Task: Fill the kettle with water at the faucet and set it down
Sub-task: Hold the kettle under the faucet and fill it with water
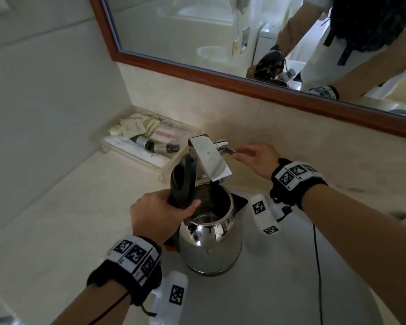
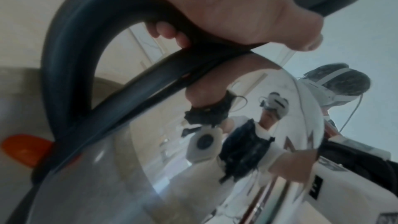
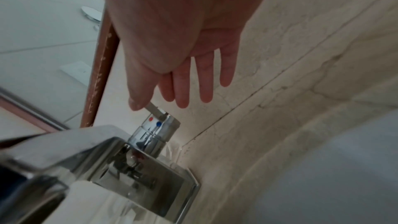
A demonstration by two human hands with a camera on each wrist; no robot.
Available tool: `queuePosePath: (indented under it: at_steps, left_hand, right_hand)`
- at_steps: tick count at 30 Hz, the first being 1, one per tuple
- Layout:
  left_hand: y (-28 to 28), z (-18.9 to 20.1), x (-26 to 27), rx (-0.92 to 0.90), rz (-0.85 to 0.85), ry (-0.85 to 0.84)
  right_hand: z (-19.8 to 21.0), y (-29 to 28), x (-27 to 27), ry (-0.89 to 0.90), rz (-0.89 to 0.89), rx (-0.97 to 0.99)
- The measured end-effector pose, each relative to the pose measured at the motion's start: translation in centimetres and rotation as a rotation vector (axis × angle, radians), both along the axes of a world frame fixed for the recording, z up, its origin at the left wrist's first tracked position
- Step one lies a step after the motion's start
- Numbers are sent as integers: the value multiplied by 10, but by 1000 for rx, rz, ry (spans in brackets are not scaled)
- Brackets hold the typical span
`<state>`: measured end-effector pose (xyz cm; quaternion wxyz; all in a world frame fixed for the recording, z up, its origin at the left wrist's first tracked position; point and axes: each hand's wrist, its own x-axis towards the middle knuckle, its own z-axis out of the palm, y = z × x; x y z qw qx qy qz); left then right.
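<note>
A shiny steel kettle hangs over the white sink basin, its black lid standing open. My left hand grips its black handle. The kettle's mouth sits just under the flat chrome faucet spout. No water stream shows. My right hand reaches the thin faucet lever with straight fingers; the thumb touches the lever's end. The lever sits on a chrome valve with red and blue dots.
A clear tray of toiletries and small bottles stands at the back left of the beige counter. A wood-framed mirror hangs on the wall behind the faucet. A black cable runs along the basin's right side.
</note>
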<state>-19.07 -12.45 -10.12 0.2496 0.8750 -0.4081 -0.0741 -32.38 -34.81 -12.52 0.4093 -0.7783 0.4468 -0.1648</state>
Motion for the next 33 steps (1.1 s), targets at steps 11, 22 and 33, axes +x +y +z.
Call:
queuePosePath:
  at_steps: [11, 22, 33]
  left_hand:
    - [-22, -17, -3, 14, 5, -17]
    - [-34, -20, -8, -40, 34, -2]
    - [-34, -19, -3, -105, 33, 22]
  right_hand:
    - [12, -8, 9, 127, 122, -94]
    - [5, -14, 4, 60, 74, -52]
    - [4, -12, 0, 39, -42, 61]
